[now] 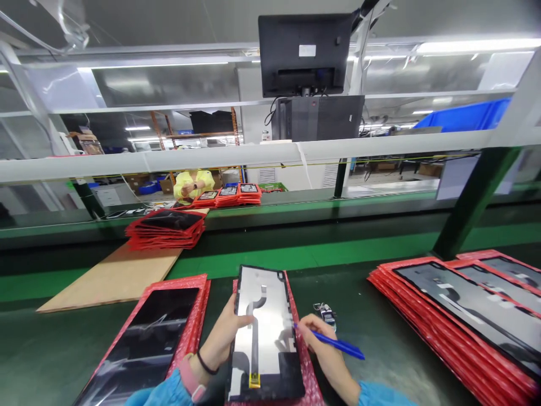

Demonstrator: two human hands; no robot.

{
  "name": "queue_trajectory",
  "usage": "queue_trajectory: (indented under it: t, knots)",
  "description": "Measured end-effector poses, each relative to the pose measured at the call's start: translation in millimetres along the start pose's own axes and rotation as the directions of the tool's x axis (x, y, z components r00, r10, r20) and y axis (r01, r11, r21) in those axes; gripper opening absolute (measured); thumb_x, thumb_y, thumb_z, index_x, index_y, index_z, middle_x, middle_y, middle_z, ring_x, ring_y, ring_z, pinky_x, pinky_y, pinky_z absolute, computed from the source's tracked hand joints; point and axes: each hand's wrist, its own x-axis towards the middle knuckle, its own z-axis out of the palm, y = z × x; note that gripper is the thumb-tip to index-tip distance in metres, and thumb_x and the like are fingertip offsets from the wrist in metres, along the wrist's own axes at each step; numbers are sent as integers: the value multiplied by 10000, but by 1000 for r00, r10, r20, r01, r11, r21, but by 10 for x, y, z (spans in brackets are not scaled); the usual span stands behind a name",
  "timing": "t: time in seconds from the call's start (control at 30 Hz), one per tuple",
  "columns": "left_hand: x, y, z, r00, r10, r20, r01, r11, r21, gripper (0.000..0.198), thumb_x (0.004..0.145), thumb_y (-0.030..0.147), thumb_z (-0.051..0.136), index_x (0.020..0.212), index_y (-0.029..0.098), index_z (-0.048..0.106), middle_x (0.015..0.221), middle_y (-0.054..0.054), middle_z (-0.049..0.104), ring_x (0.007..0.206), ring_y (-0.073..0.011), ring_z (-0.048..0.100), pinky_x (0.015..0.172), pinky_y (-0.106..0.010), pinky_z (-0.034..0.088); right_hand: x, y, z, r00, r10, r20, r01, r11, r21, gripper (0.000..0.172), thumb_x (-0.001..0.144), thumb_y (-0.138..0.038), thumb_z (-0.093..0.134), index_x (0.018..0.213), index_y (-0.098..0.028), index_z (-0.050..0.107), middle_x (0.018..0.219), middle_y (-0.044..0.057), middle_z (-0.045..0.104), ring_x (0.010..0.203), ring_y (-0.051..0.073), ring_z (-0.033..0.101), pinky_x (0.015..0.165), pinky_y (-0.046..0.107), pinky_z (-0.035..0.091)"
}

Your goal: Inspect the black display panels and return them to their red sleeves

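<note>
My left hand (223, 334) grips the left edge of a tablet display panel (270, 304), with the thumb across its silvery back. The panel is tilted up over red bubble wrap (310, 378) and has a dark ribbon strip and a yellow tab near its bottom. In my right hand (324, 351) is a slim blue pen-like tool (344, 346); its tip meets the panel's right edge, and I cannot make out its exact kind. Just beyond that hand lies a small metal object (325, 314) on the bench.
Glossy black panels (156, 327) on red wrap lie to the left. A red-wrapped stack (456, 316) rises at the right. Behind are a wooden board (122, 273), another red stack (164, 228) and a shelf rail (236, 153). A person in yellow (192, 183) works across the bench.
</note>
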Motion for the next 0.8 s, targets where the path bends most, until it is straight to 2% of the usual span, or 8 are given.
queue_trajectory:
  t: [0.1,0.23,0.3,0.37,0.5,0.63,0.73,0.8]
  knots:
    - [-108,286,-85,993,117,-23,-116,993,32,553,609,137,726,1123,165,525,1105,-93,680,983,-280,644,804,-333,494,7,-142,-115,998,-36,-43,37,998,43,379,747,-554,645,855,-190,652,631,-8,592,540,135,515,493,237,390]
    - [-295,660,-115,976,216,-40,-215,976,30,577,655,291,755,1177,201,523,1188,-76,654,1100,-307,593,826,-327,504,68,-429,-116,999,-42,-7,42,993,111,487,854,-595,465,1118,-200,569,788,77,734,655,197,659,582,296,499]
    - [-400,808,-114,968,246,-52,-246,969,12,599,675,337,748,1215,243,507,1219,-49,643,1119,-305,585,831,-331,516,87,-641,-56,997,-28,66,20,993,120,484,863,-579,466,1128,-190,579,784,99,754,711,232,703,652,344,538]
    - [-499,922,-125,961,268,-75,-270,963,-19,668,667,358,759,1267,287,475,1211,-24,650,1084,-298,609,811,-334,538,79,-879,22,985,-13,171,-9,992,124,437,841,-555,529,1047,-185,638,803,107,756,752,253,718,697,376,554]
    - [-630,1044,-182,944,290,-159,-305,949,-75,832,574,374,823,1319,309,459,1167,-15,675,1031,-306,636,767,-309,564,11,-1271,182,940,-8,341,-50,986,160,409,793,-504,618,1082,-216,653,834,68,737,805,248,709,749,394,557]
    - [-703,1091,-182,919,333,-210,-351,934,-58,904,510,417,846,1324,298,471,1155,-14,684,1049,-307,628,731,-267,573,-39,-1449,304,951,-107,290,89,993,74,365,734,-429,684,1047,-240,692,728,25,666,704,205,642,670,331,543]
    - [-766,1128,-129,913,342,-220,-362,931,-55,792,597,388,805,1315,296,483,1169,-12,679,1068,-254,625,731,-205,559,-60,-1505,366,950,-189,249,183,982,49,384,702,-342,705,1073,-243,684,733,14,607,702,181,582,663,300,517]
    - [-790,1148,-107,911,348,-222,-372,925,-76,727,636,362,785,1301,286,501,1144,-6,692,1057,-218,632,736,-164,543,-70,-1526,398,940,-207,273,186,977,103,415,705,-305,699,1115,-259,659,791,12,595,738,168,570,685,279,501]
